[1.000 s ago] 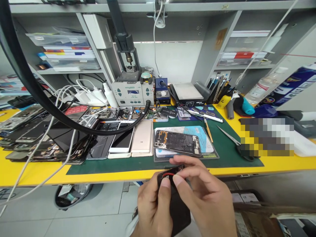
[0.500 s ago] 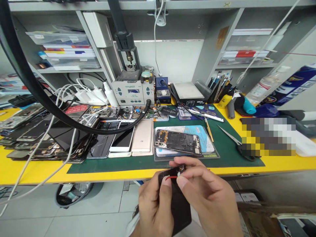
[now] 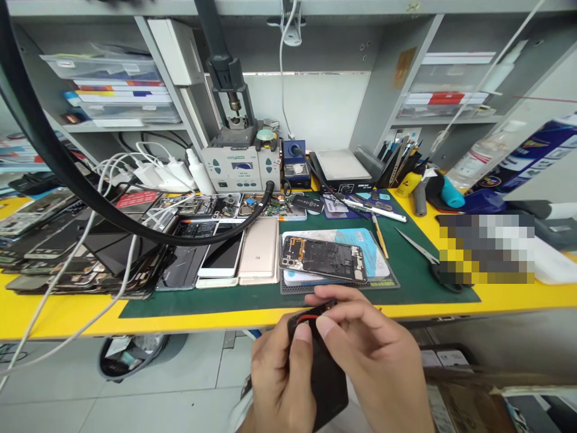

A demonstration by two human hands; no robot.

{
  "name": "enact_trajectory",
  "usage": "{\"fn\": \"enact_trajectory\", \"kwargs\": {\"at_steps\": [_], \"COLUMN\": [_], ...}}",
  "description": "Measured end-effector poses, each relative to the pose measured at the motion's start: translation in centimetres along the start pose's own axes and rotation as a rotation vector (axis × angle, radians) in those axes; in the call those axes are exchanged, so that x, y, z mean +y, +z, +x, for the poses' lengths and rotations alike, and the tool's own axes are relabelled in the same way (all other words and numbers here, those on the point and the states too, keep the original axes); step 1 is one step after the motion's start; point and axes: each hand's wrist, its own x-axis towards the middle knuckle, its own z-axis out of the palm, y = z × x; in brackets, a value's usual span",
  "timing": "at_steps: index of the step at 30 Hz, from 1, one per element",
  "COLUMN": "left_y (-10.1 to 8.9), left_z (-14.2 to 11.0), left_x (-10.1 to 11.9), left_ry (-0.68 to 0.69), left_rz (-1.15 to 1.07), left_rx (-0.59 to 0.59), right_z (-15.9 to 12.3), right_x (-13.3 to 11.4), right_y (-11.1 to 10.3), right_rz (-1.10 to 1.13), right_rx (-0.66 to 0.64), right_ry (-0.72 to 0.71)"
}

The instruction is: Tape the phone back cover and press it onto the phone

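Note:
A flat black phone-shaped piece point(image 3: 330, 388) is held low in front of the bench, its top end tilted up. My left hand point(image 3: 285, 373) is wrapped round its left side, with the thumb pressed on its face near the top. Along the upper edge runs a thin red strip point(image 3: 308, 317), which looks like a wire or tape. My right hand point(image 3: 374, 352) pinches at the strip's right end with thumb and forefinger, hiding part of that corner. On the bench just beyond, an opened phone point(image 3: 323, 260) lies on a blue-and-white box point(image 3: 377, 257).
Phones, including a gold one point(image 3: 259, 249), lie left of the opened phone. Scissors point(image 3: 424, 255) rest on the green mat point(image 3: 202, 305). A thick black hose point(image 3: 49, 162) arches over the left side from a hot-air station point(image 3: 241, 168). A bin point(image 3: 130, 358) stands below.
My right fingertips have shifted slightly left and up along the top edge of the black piece. The red strip now curves more, and a red tip shows behind my right hand.

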Motion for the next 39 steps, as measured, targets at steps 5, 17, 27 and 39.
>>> {"fn": "enact_trajectory", "kwargs": {"at_steps": [5, 17, 27, 39], "left_y": [-0.1, -0.3, 0.1, -0.1], "left_z": [-0.3, 0.2, 0.2, -0.5], "left_x": [-0.2, -0.2, 0.3, -1.8], "left_ry": [-0.007, 0.033, 0.037, 0.374], "left_rz": [0.052, 0.065, 0.067, 0.330], "left_rx": [0.019, 0.005, 0.060, 0.195], "right_z": [0.1, 0.2, 0.0, 0.2], "right_x": [0.8, 1.0, 1.3, 1.6], "right_y": [-0.3, -0.1, 0.1, -0.5], "right_rz": [-0.021, 0.013, 0.034, -0.212], "right_rx": [-0.015, -0.037, -0.011, 0.011], "right_ry": [-0.075, -0.089, -0.091, -0.345]}}
